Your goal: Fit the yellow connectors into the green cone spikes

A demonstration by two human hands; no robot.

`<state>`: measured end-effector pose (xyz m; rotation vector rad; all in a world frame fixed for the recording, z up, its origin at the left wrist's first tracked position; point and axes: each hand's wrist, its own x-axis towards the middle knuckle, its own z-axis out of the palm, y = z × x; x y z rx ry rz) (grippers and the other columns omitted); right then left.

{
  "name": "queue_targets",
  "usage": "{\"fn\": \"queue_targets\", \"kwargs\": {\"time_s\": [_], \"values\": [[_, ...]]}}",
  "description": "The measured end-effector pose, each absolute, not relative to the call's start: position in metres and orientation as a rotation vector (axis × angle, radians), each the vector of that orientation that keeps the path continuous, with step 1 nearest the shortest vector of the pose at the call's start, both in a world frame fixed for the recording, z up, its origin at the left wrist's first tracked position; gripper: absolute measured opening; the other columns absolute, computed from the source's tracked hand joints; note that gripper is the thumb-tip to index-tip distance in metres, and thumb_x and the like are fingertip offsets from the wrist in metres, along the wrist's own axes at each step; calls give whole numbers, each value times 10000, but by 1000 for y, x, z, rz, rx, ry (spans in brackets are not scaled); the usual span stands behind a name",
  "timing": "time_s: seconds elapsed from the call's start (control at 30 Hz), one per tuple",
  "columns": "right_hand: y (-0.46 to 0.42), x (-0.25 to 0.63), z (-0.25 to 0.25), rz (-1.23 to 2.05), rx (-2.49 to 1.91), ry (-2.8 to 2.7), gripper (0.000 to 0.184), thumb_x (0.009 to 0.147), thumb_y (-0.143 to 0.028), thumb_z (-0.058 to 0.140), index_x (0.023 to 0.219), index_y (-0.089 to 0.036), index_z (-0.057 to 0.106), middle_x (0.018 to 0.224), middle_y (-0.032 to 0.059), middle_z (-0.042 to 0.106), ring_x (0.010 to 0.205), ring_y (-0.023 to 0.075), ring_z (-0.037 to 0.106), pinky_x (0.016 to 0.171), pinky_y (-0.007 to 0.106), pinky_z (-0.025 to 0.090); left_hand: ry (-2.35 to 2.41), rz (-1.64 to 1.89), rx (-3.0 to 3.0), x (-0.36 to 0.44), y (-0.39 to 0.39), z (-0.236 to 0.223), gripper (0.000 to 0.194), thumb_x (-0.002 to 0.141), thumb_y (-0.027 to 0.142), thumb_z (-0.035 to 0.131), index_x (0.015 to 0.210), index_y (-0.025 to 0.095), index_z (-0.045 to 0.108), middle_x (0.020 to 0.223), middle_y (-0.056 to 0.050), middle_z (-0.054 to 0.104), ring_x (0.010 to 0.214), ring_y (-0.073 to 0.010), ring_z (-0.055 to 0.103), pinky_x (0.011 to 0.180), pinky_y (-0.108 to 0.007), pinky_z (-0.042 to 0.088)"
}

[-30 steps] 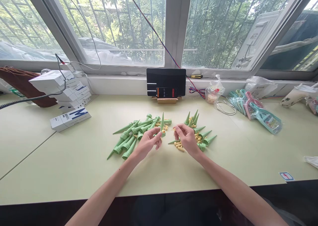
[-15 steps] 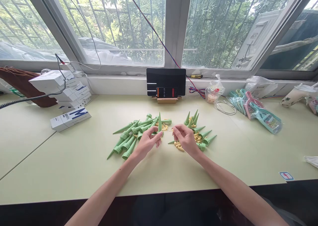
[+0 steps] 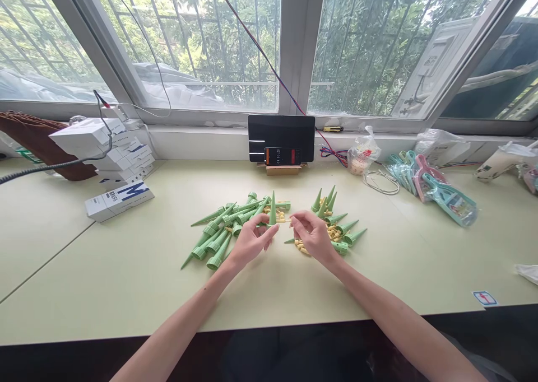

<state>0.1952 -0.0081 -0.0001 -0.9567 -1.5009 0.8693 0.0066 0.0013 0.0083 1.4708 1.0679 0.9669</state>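
Presenting a yellow pin (image 3: 288, 220) to an upright green spike (image 3: 273, 211) on the near side of the phone (image 3: 282, 157) appears to be the current step, with the right hand (image 3: 311, 234) pinching the pin, the left hand (image 3: 251, 241) gripping the spike, the hands apart, and closer approach calling for steady alignment.

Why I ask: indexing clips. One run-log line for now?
left hand: holds green plastic spike, point up; right hand: pinches thin yellow plastic stick; heaped green plastic spikes: left
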Motion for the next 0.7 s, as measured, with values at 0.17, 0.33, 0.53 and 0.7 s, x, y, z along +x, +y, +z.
{"fn": "queue_targets", "kwargs": {"time_s": [0.17, 0.33, 0.53, 0.7], "values": [[-8, 194, 1, 830, -979, -1547, 195, 936, -364, 570, 959, -186, 647, 831, 37, 649, 607, 133, 584, 590, 271, 508, 1090, 979, 1503, 8, -2, 12, 346, 811, 470, 688, 949, 184, 549, 556, 50, 536, 475, -106, 492, 454, -213, 393], [-8, 194, 0, 800, -1005, -1571, 191, 927, -351, 587, 986, -183, 657, 898, 59, 672, 672, 152, 616, 631, 287, 522, 1050, 1030, 1499, 10, -3, 15, 322, 812, 440, 695, 934, 178, 552, 625, 37, 561, 491, -95, 513, 446, -208, 423], [-7, 195, -2, 783, -1003, -1611, 177, 930, -341, 585, 997, -194, 655, 924, 58, 669, 686, 154, 607, 643, 292, 520, 1022, 1047, 1484, 11, -5, 16, 301, 810, 406, 711, 915, 175, 548, 642, 43, 543, 493, -82, 518, 440, -197, 431], [-6, 195, -3, 779, -998, -1636, 168, 934, -340, 579, 995, -201, 652, 949, 59, 669, 668, 146, 595, 614, 282, 509, 1014, 1049, 1481, 11, -6, 19, 299, 811, 402, 714, 918, 175, 552, 641, 45, 545, 496, -81, 524, 446, -196, 434]]}}
